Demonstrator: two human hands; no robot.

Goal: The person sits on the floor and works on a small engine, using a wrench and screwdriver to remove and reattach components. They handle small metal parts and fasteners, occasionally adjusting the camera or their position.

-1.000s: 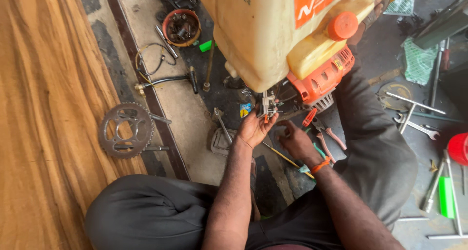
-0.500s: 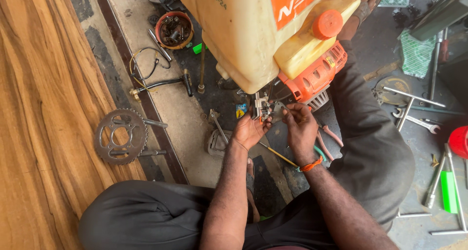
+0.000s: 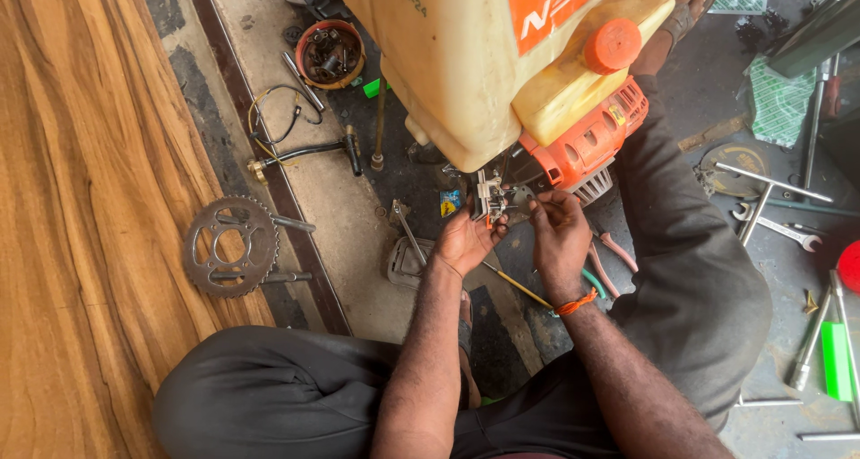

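Head view: small metal carburetor [image 3: 490, 197] pinched between left grip [image 3: 466, 240] and right grip [image 3: 557, 231], under the tank [image 3: 466, 56]

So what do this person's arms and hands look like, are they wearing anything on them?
Both arms are bare to above the elbow, with no sleeves showing and no gloves. The left hand wears nothing that can be seen. The right hand has a thin orange band around the wrist. No watch or rings are visible. Dark grey trousers cover the legs.

Sprocket [image 3: 231, 247], wrenches [image 3: 778, 228], parts bowl [image 3: 331, 52]
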